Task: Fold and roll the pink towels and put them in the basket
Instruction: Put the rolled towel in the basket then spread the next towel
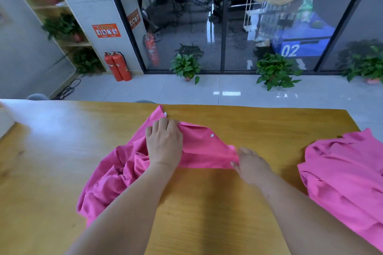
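- Pink towel (203,151) lies at the middle of the worktop (207,203), bunched toward the worktop's left, with one flap pulled flat
- Left hand (164,143), over the worktop's middle, has its fingers curled and clamped on the towel's fold
- Right hand (251,165) is at the flap's corner but blurred, so I cannot tell its fingers' state
- Second towel (348,172) sits heaped at the worktop's right edge
- Probably the first fold; the next move calls for smoothing the bunched part and matching edges
- No basket shows; potted plants (185,66) stand beyond the worktop's far edge

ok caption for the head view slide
Left hand and right hand hold a pink towel on the table, second towel heaped to the right.
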The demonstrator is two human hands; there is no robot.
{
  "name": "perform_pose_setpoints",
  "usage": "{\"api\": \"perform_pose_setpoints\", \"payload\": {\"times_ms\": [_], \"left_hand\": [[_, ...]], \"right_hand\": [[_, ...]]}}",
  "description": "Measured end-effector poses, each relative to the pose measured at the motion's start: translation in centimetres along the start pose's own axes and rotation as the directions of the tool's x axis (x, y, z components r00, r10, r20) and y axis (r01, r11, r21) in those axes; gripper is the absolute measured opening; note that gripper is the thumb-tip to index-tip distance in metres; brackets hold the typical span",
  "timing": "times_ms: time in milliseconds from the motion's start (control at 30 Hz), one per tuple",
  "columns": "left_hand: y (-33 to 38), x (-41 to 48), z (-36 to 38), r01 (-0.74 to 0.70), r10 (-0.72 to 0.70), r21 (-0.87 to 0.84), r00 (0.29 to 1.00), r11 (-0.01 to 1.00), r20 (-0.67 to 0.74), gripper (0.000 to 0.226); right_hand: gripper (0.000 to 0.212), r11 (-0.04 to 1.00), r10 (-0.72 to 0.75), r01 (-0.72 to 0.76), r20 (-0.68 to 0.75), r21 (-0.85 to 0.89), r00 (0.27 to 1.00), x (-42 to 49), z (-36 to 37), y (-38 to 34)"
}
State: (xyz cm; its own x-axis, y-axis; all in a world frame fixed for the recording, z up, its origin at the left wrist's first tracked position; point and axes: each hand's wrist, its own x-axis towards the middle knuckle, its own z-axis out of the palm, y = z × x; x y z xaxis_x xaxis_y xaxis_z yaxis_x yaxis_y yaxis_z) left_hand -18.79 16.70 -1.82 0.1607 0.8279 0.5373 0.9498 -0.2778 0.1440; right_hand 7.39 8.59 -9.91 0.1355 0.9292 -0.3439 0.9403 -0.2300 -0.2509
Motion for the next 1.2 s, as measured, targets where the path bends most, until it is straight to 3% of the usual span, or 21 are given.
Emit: {"api": "perform_pose_setpoints", "payload": {"times_ms": [133, 267, 500, 667, 767, 867, 1033, 1200], "left_hand": [[0.3, -4.0, -1.0, -0.219, 0.219, -0.104, 0.976, 0.97, -0.003, 0.01], [0.0, -9.4, -0.7, -0.394, 0.415, -0.147, 0.893, 0.907, 0.171, 0.01], [1.2, -15.4, -0.7, -0.488, 0.553, -0.267, 0.78, 0.831, 0.293, 0.016], [1.3, -17.5, -0.7, -0.459, 0.51, -0.224, 0.747, 0.86, 0.426, 0.021], [1.2, -18.0, -1.0, -0.418, 0.464, -0.205, 0.751, 0.885, 0.469, 0.038], [1.3, -17.8, -1.5, -0.357, 0.42, -0.222, 0.803, 0.907, 0.424, 0.042], [1.9, -14.9, -3.2, -0.101, 0.193, -0.294, 0.933, 0.951, 0.304, 0.015], [2.0, -10.1, -4.7, 0.084, 0.015, -0.331, 0.958, 0.94, 0.285, 0.019]], "right_hand": [[0.035, 0.99, 0.115, -0.102, -0.14, 0.095, 0.983, -0.6, -0.8, -1.7], [0.03, 0.974, 0.205, -0.194, -0.093, 0.116, 0.974, -2.4, 1.2, -1.2], [0.041, 0.936, 0.242, -0.238, 0.017, 0.26, 0.97, -5.7, 4.7, 0.2], [0.043, 0.92, 0.191, -0.196, 0.049, 0.34, 0.98, -7.5, 6.1, -0.3], [0.045, 0.88, 0.178, -0.185, 0.057, 0.436, 0.982, -8.2, 6.2, -0.4], [0.05, 0.832, 0.187, -0.197, 0.073, 0.518, 0.98, -8.7, 5.9, -0.3], [0.048, 0.819, 0.287, -0.246, 0.003, 0.519, 0.958, -9.1, 5.1, 0.4], [0.047, 0.863, 0.287, -0.241, -0.039, 0.445, 0.957, -9.0, 4.2, 0.3]]}}
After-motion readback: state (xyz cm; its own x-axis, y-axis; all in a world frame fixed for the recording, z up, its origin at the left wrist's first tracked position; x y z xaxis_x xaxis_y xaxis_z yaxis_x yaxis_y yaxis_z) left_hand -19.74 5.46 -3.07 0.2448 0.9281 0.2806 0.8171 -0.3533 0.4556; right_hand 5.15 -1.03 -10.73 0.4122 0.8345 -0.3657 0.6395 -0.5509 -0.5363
